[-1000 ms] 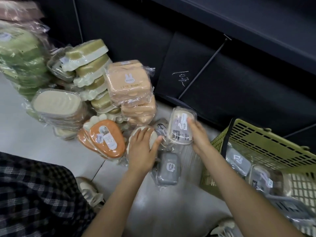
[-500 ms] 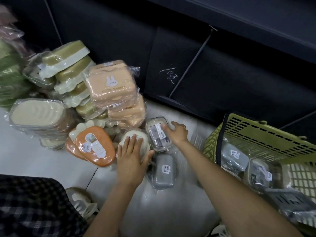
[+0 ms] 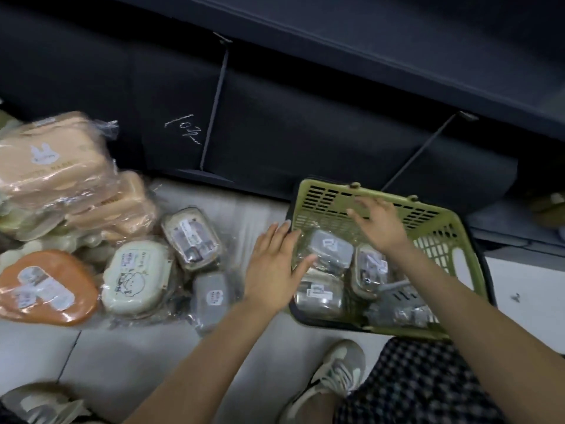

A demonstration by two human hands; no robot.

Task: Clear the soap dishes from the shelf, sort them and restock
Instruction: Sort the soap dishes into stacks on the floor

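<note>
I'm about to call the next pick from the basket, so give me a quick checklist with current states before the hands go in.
1. Left hand free: ok, fingers straight, holding nothing.
2. Right hand free: ok, spread open above the basket.
3. Green basket within reach: ok, both hands at it.
4. Stock left in basket: ok, wrapped gray soap dishes inside.
5. Sorted piles stable: cannot tell, orange-tan stack blurred.
6. Basket sitting flat on the floor: cannot tell.
</note>
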